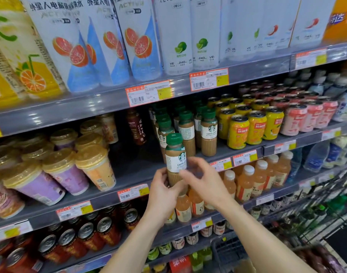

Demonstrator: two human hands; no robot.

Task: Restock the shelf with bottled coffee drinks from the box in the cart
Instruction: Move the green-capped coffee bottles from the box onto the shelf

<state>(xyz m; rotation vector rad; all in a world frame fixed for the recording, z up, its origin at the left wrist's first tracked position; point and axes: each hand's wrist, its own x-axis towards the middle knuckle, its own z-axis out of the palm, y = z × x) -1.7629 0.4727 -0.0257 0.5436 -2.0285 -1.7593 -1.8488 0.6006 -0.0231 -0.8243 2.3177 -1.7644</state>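
Store aisle, grey metal shelf (129, 174) with price tags along its edge; a wire cart (316, 209) stands low to the right of the hands. The left hand (161, 196) has its grip clamped round the lower body of a green-capped coffee bottle (175, 156), held upright just in front of the shelf edge, while the right hand (204, 182) sits just right of it, fingers spread apart and curled, touching the bottle at most at the fingertips. Behind the grip stand matching latte bottles (208, 133); left of it purple lidded cups (64, 170), right of it yellow cans (253, 127), below it orange juice bottles (245, 182).
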